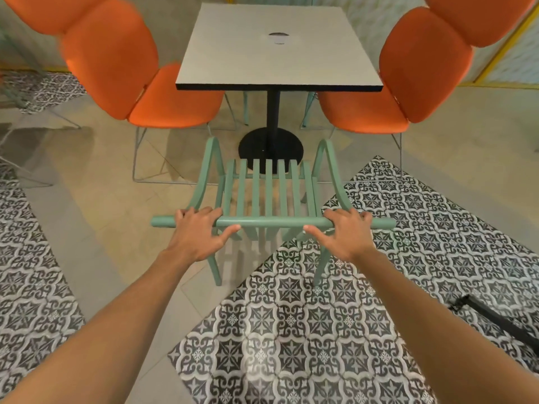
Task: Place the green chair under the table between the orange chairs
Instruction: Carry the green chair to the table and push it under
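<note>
A green slatted chair stands on the floor in front of me, its seat facing the table. My left hand grips the left part of its top back rail, and my right hand grips the right part. The grey rectangular table on a black pedestal stands just beyond the chair. One orange chair sits at the table's left side and another orange chair at its right. The green chair's front edge reaches the table's round black base; the seat is outside the tabletop's edge.
Patterned black-and-white tiles cover the floor at right and far left, with plain beige floor between. A black strap-like object lies on the tiles at lower right. More green chair legs show behind the pedestal.
</note>
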Motion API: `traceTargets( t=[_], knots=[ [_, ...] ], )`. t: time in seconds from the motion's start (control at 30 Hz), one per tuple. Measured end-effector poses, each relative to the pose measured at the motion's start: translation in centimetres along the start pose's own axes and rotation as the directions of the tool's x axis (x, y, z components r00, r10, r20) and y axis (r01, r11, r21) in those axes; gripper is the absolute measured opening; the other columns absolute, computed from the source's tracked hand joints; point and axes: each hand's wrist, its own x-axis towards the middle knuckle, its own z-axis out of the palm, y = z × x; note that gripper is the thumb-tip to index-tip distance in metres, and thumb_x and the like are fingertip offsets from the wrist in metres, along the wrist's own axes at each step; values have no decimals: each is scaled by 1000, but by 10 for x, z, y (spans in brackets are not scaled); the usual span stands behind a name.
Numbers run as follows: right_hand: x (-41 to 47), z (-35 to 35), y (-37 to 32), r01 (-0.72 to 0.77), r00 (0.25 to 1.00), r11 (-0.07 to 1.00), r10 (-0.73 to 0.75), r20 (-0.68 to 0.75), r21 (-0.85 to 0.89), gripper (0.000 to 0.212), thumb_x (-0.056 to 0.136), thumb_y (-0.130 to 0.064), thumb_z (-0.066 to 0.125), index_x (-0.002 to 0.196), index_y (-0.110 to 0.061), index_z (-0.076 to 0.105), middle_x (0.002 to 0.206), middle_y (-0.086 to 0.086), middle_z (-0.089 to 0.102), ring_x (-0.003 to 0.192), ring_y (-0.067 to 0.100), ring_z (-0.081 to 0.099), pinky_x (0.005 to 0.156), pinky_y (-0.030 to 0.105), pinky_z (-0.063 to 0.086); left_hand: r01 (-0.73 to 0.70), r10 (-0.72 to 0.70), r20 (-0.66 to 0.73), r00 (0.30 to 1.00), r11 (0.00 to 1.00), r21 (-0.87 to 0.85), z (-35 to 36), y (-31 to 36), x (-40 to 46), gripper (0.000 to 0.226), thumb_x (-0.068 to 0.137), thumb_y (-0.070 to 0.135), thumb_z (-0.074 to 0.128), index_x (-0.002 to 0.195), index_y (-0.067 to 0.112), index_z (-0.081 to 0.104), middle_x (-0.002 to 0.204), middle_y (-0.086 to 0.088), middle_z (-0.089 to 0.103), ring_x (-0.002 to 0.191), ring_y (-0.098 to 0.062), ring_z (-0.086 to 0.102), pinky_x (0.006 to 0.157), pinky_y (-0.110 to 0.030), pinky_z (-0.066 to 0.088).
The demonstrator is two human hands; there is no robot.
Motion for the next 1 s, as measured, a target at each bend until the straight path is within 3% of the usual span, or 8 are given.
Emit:
traceTargets(
  t=[0.27, 0.47, 0.7, 1.0],
  knots=[
    [84, -12, 9, 4, 1000, 999, -2, -23, 52, 91, 68, -91, 8, 109, -30, 62, 111, -4, 66, 109, 23, 53, 101, 51, 29, -18, 18, -18, 1000, 1000, -12, 5, -15, 91, 65, 81, 78, 21, 94, 27, 58, 97, 0, 67, 86, -25, 49, 75, -40, 25],
    [156, -22, 17, 15, 999, 999, -14, -32, 41, 88, 70, -89, 10, 104, -29, 64, 103, -5, 65, 100, 21, 53, 99, 50, 31, -19, 19, -15, 1000, 1000, -8, 10, -25, 170, 72, 81, 78, 20, 108, 26, 61, 108, 1, 68, 94, -27, 51, 78, -42, 26],
    [238, -25, 24, 0, 999, 997, 3, -35, 75, 82, 70, -90, 13, 98, -32, 62, 94, -10, 61, 92, 17, 50, 97, 47, 30, -48, 47, -15, 999, 997, -65, 8, -41, 252, 55, 81, 79, 22, 83, 29, 47, 90, 3, 65, 84, -24, 49, 76, -42, 30],
    [316, -23, 36, 36, 997, 995, -29, -69, 96, 69, 72, -91, 15, 87, -35, 54, 86, -11, 55, 87, 18, 47, 90, 44, 27, -41, 39, -44, 998, 998, -51, 14, -51, 319, 63, 83, 78, 22, 93, 25, 56, 97, 0, 68, 89, -28, 52, 78, -43, 29]
  ],
)
